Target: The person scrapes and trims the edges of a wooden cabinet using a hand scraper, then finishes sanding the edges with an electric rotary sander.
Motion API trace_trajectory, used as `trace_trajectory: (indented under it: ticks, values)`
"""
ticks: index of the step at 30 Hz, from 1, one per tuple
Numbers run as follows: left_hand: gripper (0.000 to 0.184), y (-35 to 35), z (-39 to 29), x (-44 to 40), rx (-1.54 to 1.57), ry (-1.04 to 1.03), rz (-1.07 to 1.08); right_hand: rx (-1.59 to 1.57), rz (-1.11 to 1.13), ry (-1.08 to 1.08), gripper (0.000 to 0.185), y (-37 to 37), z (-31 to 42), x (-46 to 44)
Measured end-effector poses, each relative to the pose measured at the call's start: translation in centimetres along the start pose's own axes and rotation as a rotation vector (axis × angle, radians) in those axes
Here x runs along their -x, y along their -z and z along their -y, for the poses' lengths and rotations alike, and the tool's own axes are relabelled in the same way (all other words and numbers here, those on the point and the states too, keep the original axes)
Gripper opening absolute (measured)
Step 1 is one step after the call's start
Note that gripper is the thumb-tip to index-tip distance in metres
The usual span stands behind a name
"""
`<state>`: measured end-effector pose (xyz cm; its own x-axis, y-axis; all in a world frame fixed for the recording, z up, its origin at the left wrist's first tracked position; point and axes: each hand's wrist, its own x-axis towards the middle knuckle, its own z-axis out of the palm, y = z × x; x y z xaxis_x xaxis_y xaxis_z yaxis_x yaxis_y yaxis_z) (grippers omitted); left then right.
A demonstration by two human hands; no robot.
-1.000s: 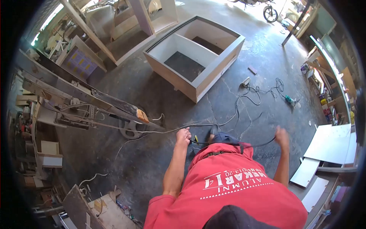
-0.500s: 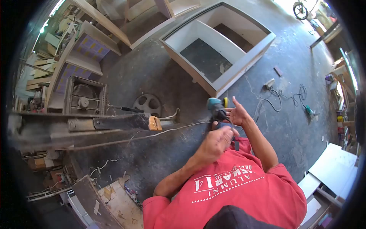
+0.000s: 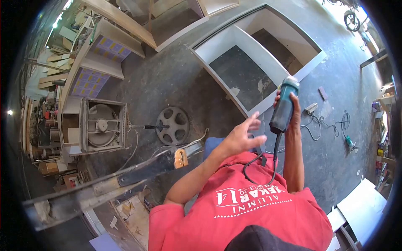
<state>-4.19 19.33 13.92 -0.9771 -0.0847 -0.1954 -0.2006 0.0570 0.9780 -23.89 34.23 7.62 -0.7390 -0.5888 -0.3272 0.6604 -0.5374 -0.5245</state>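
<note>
My right hand [image 3: 295,109] is wrapped round the body of a teal and black angle grinder [image 3: 284,106], held upright with its head up. Its working face is turned away from me. A black cord [image 3: 276,157] runs down from its lower end and loops over my red shirt. To the left, my left hand [image 3: 243,139] is in the air with its fingers spread and slightly blurred, holding nothing. Beyond the grinder a white open cabinet frame [image 3: 268,104] lies on the floor, its near corner partly behind the tool.
At left, a handsaw [image 3: 150,167] rests on a long beam near a dusty fan unit [image 3: 102,125] and a spoked wheel [image 3: 172,126]. Cables [image 3: 312,129] and a second teal tool [image 3: 349,141] lie on the floor at right. White panels [image 3: 362,205] are at lower right.
The grinder has passed from my left hand to my right hand and moved up and right. My left hand has let go and opened. The view has shifted slightly.
</note>
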Motion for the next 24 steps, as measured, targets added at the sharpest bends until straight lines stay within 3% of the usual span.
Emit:
trace_trajectory:
  ticks: [2,3,5,8,10,11,12,13,16,18,19,21,22,24]
  values:
    - [0.072,0.3,0.7,-4.2,0.474,0.237,-0.050,0.060,0.009,0.054,0.060,-3.1,1.7,-1.0]
    - [0.072,0.8,-0.7,-5.7,0.471,0.230,-0.040,0.099,0.013,0.083,0.066,-4.0,2.3,-1.8]
    - [0.063,1.8,-3.4,-8.5,0.814,0.329,0.216,0.203,0.067,0.179,0.067,-6.8,2.9,-2.8]
    - [0.057,4.1,-3.5,-11.1,0.601,0.173,0.294,0.341,0.227,0.360,0.072,-12.0,3.0,-4.3]
    - [0.058,6.0,-4.1,-10.6,0.437,0.036,0.048,0.522,-0.021,0.376,0.063,-15.3,2.8,-4.9]
    - [0.063,8.2,-4.0,-11.3,0.217,-0.163,-0.059,0.519,-0.008,0.408,0.063,-16.4,1.5,-5.9]
    - [0.067,10.5,-3.8,-12.1,0.002,-0.358,-0.170,0.533,-0.210,0.475,0.056,-17.4,-0.2,-7.2]
    - [0.067,12.9,-3.2,-12.9,-0.007,-0.389,-0.162,0.537,-0.413,0.543,0.049,-18.4,-1.8,-8.8]
    - [0.084,21.1,-1.3,-15.4,-0.268,-0.567,-0.010,0.249,-0.498,0.636,0.039,-18.7,-5.4,-14.2]
    - [0.068,26.8,-3.3,-15.5,-0.039,-0.299,0.238,0.141,-0.516,0.660,0.037,-20.2,-6.4,-16.2]
    - [0.068,29.2,-3.0,-16.1,-0.043,-0.299,0.245,0.151,-0.508,0.698,0.038,-20.7,-6.8,-16.7]
    - [0.041,33.2,-2.0,-17.4,-0.144,-0.052,0.440,0.154,-0.520,0.749,0.038,-23.1,-7.1,-17.7]
    - [0.041,34.0,-1.4,-17.9,-0.139,-0.038,0.461,0.164,-0.533,0.793,0.039,-23.5,-7.4,-17.8]
    - [0.019,34.5,-1.7,-18.3,-0.053,-0.221,0.308,0.140,-0.601,0.754,0.039,-23.4,-7.9,-18.8]
